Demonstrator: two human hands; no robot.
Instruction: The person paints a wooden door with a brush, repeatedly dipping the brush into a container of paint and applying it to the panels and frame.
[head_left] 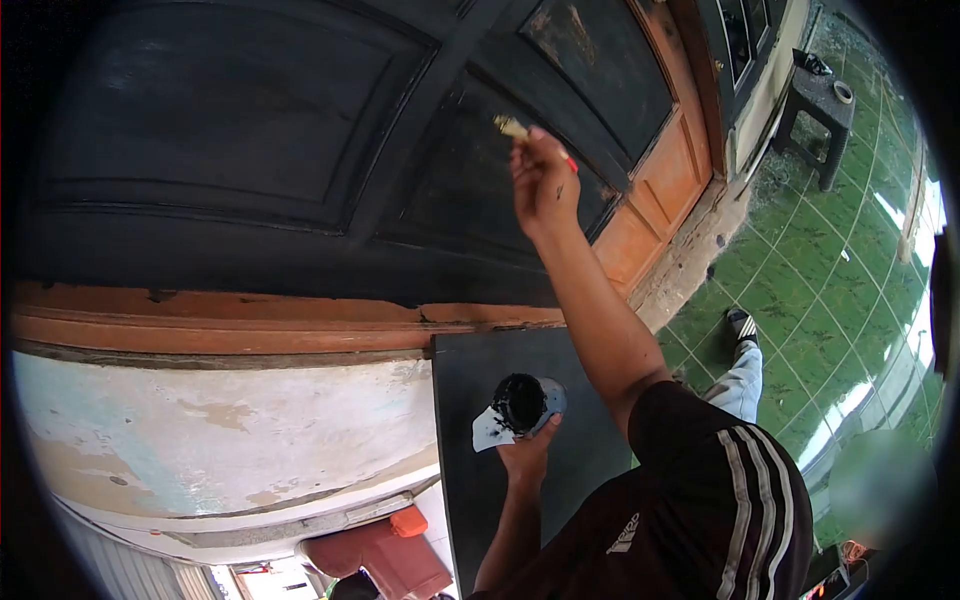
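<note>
My right hand (550, 185) is raised against the dark door and closed around a paintbrush (512, 127). Its pale bristles, dark at the tip, point up and left, close over a recessed panel; a bit of red handle shows behind the hand. Lower down, my left hand (530, 450) grips a paint container (553, 396) from below. Black paint coats its mouth, and a white flap (488, 430) smeared with black sticks out at its side. Most of the panelled door (240, 120) is black, with brownish worn patches on the upper right panel.
Orange-brown wood (660, 220) shows along the frame. A dark board (465, 480) stands behind the container. On the green tiled floor (800, 280) are a grey stool (825, 105) carrying a tape roll (843, 92), and a foot in a striped sandal (742, 323). Peeling wall (250, 430) lies left.
</note>
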